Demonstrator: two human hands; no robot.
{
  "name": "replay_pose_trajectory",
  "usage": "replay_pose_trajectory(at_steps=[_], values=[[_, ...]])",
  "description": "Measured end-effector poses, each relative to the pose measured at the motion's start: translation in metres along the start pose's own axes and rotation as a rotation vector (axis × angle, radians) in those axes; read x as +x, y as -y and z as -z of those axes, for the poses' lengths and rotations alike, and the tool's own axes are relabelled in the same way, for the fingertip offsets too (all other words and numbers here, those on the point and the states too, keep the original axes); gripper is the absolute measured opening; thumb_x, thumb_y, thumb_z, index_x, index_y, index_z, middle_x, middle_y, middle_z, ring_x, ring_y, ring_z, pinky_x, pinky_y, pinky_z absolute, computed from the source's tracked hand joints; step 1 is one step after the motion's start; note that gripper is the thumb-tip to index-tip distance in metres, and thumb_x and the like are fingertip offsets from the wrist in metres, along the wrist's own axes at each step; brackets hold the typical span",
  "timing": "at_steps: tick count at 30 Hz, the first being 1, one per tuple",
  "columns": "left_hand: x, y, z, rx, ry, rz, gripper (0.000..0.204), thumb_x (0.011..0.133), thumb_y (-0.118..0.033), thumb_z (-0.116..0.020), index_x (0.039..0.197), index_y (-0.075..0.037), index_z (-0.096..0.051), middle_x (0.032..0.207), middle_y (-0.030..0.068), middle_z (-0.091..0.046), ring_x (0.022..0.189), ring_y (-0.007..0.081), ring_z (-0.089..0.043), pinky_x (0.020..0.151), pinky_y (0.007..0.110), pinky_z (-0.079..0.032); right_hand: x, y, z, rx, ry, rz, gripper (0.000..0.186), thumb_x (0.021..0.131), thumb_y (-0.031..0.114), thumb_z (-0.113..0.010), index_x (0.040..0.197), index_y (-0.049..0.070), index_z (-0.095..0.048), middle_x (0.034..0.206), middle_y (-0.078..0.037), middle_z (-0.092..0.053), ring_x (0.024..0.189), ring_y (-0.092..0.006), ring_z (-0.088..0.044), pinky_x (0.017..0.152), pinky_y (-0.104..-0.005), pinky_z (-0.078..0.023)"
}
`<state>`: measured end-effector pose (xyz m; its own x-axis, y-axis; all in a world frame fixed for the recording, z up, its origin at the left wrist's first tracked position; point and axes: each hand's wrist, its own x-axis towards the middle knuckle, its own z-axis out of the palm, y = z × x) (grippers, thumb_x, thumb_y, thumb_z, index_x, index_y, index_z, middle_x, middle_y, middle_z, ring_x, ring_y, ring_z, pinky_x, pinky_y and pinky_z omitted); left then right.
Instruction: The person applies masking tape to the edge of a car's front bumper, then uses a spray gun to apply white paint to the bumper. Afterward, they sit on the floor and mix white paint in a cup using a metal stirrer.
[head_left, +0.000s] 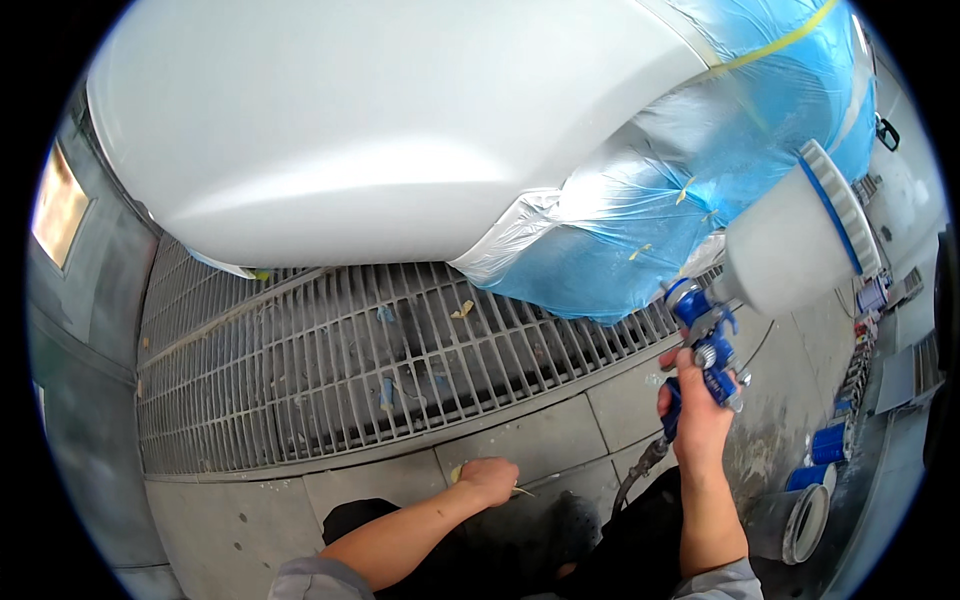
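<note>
My right hand (697,402) grips a blue paint spray gun (712,350) by its handle, held up at the right. A large whitish cup (795,240) with a ribbed lid sits on the gun, tilted to the right. From the handle's base a dark hose (640,468) runs down by my leg. Low in the middle, my left hand (490,482) is closed around a pale yellow scrap, which sticks out on both sides; its kind is unclear. Ahead stands a white vehicle body panel (370,130). Beside it, blue masking film (600,250) covers the neighbouring part.
A metal floor grate (330,365) with scraps in it runs beneath the panel. Concrete slabs (530,440) border it. Blue cans (830,443) and an open bucket (800,525) stand at the right. A grey wall (80,370) closes off the left.
</note>
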<state>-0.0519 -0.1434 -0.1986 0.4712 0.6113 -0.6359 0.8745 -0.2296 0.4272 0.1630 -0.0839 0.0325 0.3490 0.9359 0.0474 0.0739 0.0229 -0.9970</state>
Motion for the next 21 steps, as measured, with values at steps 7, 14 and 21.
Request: replay_pose_trajectory(at_steps=[7, 14, 21], values=[[-0.004, -0.007, 0.009, 0.024, 0.028, -0.014, 0.024, 0.087, -0.009, -0.063, 0.105, -0.007, -0.079, 0.112, 0.0146, -0.077, 0.108, 0.0367, -0.073, 0.085, 0.047, -0.06, -0.021, 0.02, -0.014, -0.055, 0.08, -0.047, 0.013, 0.094, 0.009, -0.074, 0.097, -0.003, -0.073, 0.072, -0.005, -0.068, 0.055, -0.0095, -0.06, 0.051, -0.0264, -0.047], [-0.004, -0.007, 0.005, 0.025, 0.03, -0.004, 0.024, 0.089, -0.012, -0.063, 0.106, -0.008, -0.079, 0.112, 0.0149, -0.077, 0.109, 0.037, -0.072, 0.087, 0.048, -0.06, -0.031, 0.033, -0.026, 0.066, 0.291, -0.057, 0.012, 0.095, 0.004, -0.07, 0.105, -0.003, -0.069, 0.086, -0.008, -0.07, 0.058, -0.0115, -0.06, 0.054, -0.0277, -0.049], [-0.004, -0.007, 0.006, 0.037, 0.046, -0.011, 0.023, 0.088, -0.014, -0.064, 0.107, -0.009, -0.079, 0.11, 0.016, -0.076, 0.108, 0.0378, -0.071, 0.087, 0.05, -0.059, -0.005, 0.024, -0.007, 0.032, -0.05, 0.092, 0.034, 0.101, 0.018, -0.068, 0.13, 0.0, -0.064, 0.092, -0.009, -0.07, 0.053, -0.0126, -0.056, 0.047, -0.0262, -0.044]])
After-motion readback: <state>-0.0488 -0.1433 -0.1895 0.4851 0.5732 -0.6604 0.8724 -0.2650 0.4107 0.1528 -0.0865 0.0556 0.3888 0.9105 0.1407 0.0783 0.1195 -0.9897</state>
